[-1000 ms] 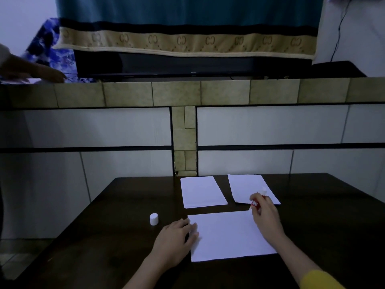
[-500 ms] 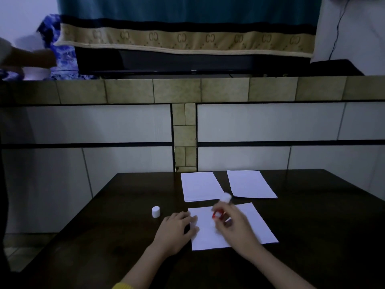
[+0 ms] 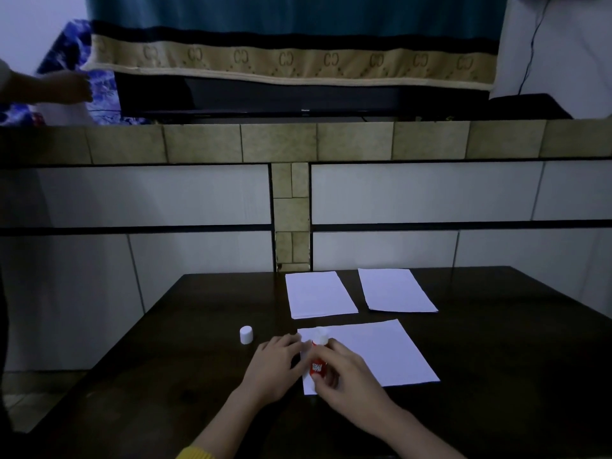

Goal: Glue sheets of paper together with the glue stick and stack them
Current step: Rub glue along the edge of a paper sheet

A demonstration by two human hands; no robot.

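Note:
Three white paper sheets lie on the dark table (image 3: 496, 342). The nearest sheet (image 3: 381, 352) is in front of me; two more lie behind it, one at back left (image 3: 319, 294) and one at back right (image 3: 395, 289). My right hand (image 3: 347, 379) grips a red glue stick (image 3: 318, 366), its white tip at the near sheet's far left corner. My left hand (image 3: 275, 369) rests flat with fingers on the near sheet's left edge. The stick's white cap (image 3: 246, 334) stands on the table to the left.
A tiled ledge (image 3: 298, 140) and white wall panels rise behind the table. On the ledge sits a dark screen (image 3: 298, 94) under a teal and beige cloth. Another person's hand (image 3: 66, 86) reaches in at the far left.
My right hand has carried the glue stick from the near sheet's far right corner across to its far left corner. The left hand stayed on the sheet's left edge.

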